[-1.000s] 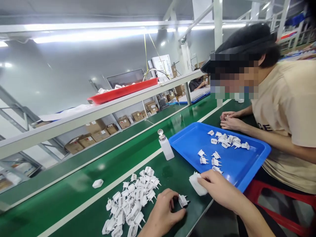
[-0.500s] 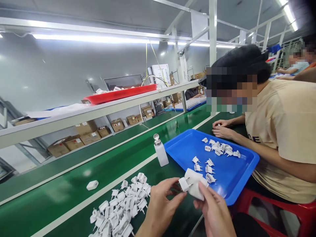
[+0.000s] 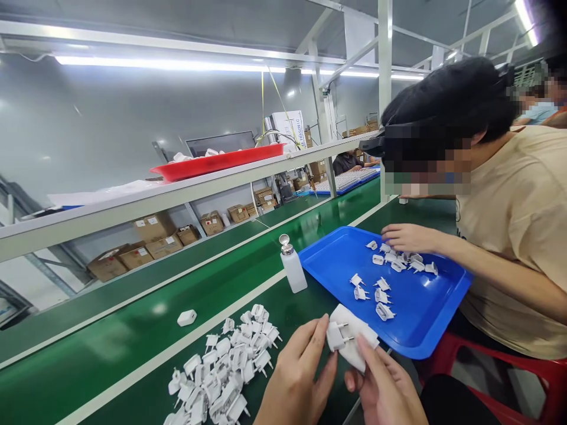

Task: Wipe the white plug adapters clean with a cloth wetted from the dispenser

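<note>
My left hand (image 3: 297, 381) pinches a small white plug part (image 3: 336, 334) with two metal pins, raised above the green bench. My right hand (image 3: 384, 392) grips a white cloth pad (image 3: 357, 342) and presses it against that plug part. A heap of several identical white plug parts (image 3: 224, 369) lies on the bench just left of my hands. The blue tray (image 3: 414, 321) to the right holds several more plug parts (image 3: 370, 290).
A white pump bottle (image 3: 292, 265) stands beside the tray. One loose white part (image 3: 186, 317) lies on the green conveyor belt (image 3: 110, 339). A co-worker in a beige shirt (image 3: 522, 224) has a hand (image 3: 405, 237) in the tray. A red tray (image 3: 217, 163) sits on the shelf above.
My left hand lifted a plug part off the bench and my right hand brought the cloth pad up against it. The co-worker's hand moved into the blue tray.
</note>
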`<action>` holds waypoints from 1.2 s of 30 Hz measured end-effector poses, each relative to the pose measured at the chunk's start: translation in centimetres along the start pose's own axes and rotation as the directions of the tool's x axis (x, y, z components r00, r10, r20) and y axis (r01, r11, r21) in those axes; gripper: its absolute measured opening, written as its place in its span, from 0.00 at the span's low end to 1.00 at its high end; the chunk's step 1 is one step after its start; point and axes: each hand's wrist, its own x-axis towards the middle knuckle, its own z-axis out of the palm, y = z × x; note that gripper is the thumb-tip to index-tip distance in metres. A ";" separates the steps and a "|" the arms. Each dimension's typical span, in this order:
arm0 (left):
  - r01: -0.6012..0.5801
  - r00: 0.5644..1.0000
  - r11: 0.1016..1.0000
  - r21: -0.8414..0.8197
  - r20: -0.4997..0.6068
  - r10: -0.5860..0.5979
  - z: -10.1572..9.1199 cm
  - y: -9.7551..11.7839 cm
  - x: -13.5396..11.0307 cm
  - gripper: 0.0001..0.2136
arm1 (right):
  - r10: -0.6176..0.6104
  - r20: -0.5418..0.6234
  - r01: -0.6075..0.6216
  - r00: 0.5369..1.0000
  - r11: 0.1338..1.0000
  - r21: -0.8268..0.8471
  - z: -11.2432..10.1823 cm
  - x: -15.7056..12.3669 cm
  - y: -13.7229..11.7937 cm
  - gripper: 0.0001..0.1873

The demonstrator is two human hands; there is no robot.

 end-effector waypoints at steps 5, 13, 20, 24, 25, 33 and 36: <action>-0.049 0.995 0.997 0.059 0.085 0.044 -0.3 0.2 0.1 0.31 | -0.023 0.006 0.023 1.000 0.998 -0.053 -0.2 -0.3 -0.4 0.21; -0.066 0.994 0.997 -0.028 0.086 0.068 -0.3 0.2 0.3 0.22 | -0.016 0.027 0.016 1.000 1.000 -0.013 -0.4 -0.5 0.0 0.21; 0.036 0.999 0.993 -0.113 0.012 -0.035 -0.3 0.6 0.4 0.13 | -0.024 0.089 0.024 0.996 1.000 -0.003 -0.1 -0.9 1.5 0.22; 0.092 0.995 0.991 -0.100 -0.031 -0.096 -0.4 0.7 0.5 0.12 | -0.038 0.075 0.039 0.996 0.999 -0.009 0.0 -1.1 1.8 0.21; 0.114 0.992 0.989 -0.099 -0.040 -0.118 -0.5 0.7 0.7 0.12 | -0.042 0.068 0.043 0.997 0.999 -0.009 0.0 -1.2 1.8 0.20; 0.082 0.994 0.994 -0.072 -0.068 -0.087 -2.1 0.7 1.5 0.11 | -0.520 -0.006 0.432 0.854 0.716 -0.549 -1.9 -1.7 -0.1 0.18; -0.016 0.998 0.998 -0.067 -0.054 0.013 -2.3 1.0 1.3 0.11 | -0.698 0.472 0.758 0.539 0.157 -0.633 -1.7 -1.8 -1.4 0.15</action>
